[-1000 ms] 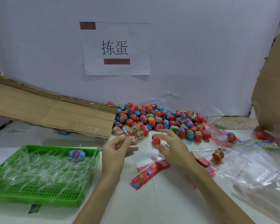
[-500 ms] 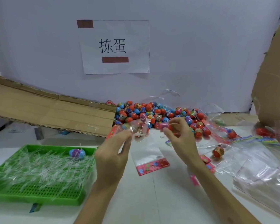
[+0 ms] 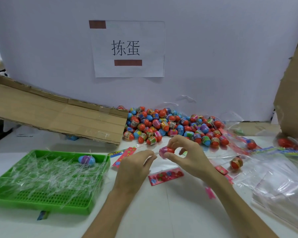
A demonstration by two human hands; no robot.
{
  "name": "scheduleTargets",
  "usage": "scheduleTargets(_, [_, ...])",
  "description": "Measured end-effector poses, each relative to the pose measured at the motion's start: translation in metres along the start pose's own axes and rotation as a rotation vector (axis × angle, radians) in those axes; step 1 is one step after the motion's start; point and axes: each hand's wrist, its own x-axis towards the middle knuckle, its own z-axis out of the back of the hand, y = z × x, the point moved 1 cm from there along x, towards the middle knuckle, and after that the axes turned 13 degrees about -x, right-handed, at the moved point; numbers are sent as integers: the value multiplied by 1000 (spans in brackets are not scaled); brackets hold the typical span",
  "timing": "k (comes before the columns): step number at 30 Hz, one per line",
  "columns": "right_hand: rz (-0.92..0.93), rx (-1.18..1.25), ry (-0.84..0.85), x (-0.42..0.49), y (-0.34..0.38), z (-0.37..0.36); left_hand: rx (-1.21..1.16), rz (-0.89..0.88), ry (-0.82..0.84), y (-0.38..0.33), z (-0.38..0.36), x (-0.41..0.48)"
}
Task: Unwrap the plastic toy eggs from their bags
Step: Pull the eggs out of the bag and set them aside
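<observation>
Both hands have dropped from in front of the heap to just above the table (image 3: 162, 213), and the clear bag the left one was lifting half a second ago is no longer up between them. Now the right hand (image 3: 191, 162) holds a red and pink toy egg (image 3: 167, 150) between thumb and curled fingertips, clear of the tabletop. The left hand (image 3: 132, 169) sits just to the left of it, fingers curled in, thumb and forefinger tips close together. Whether they pinch a shred of clear wrap I cannot tell.

Beyond the hands, at the far side against the wall, lies the heap of eggs (image 3: 170, 125). A red printed card (image 3: 165, 176) lies flat on the table beneath the hands. A green tray (image 3: 72, 207) at the near left is strewn with clear plastic strips, with one blue and purple egg (image 3: 86, 160) at its far edge. A lone red egg (image 3: 236, 162) sits to the right, near a spread of empty clear bags (image 3: 279, 182). A cardboard flap (image 3: 58, 115) slopes over the far left.
</observation>
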Motion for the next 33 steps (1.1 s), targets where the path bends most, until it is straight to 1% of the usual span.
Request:
scheduleTargets(3, [21,10,38,0,0,0,-10,23,17,0,0,0])
scheduleTargets(6, [2,47,55,-1,1,-1,-38,59,39,-1,1,-1])
scheduleTargets(10, [-59,57,14,-1,4,-8,-55,76,72,-3,-1,0])
scheduleTargets(13, [-95,57,1,-2,3,-12,-104,126,133,-2,-4,-1])
scheduleTargets(18, [-141,87,83,-4,6,-15,-174,221,220,1,-4,-2])
scheduleTargets(20, [-143,128,141,-4,8,-13,-183,258,267,2,-5,-2])
scheduleTargets(22, [-130,159,210,-4,12,-11,-184,279,274,3,-5,-2])
scheduleTargets(24, [-120,158,238,-5,14,-11,-165,286,267,4,-5,-2])
scheduleTargets(28, [-65,50,232,-4,12,-13,-139,282,270,4,-6,-2])
scheduleTargets(30, [-69,17,151,1,8,-11,-116,295,252,5,-5,-3])
scheduleTargets(32, [-111,-3,25,11,1,-7,-93,305,233,5,-5,-3])
scheduleTargets(33, [-135,-21,-8,18,-1,-6,-85,304,230,5,-5,-3])
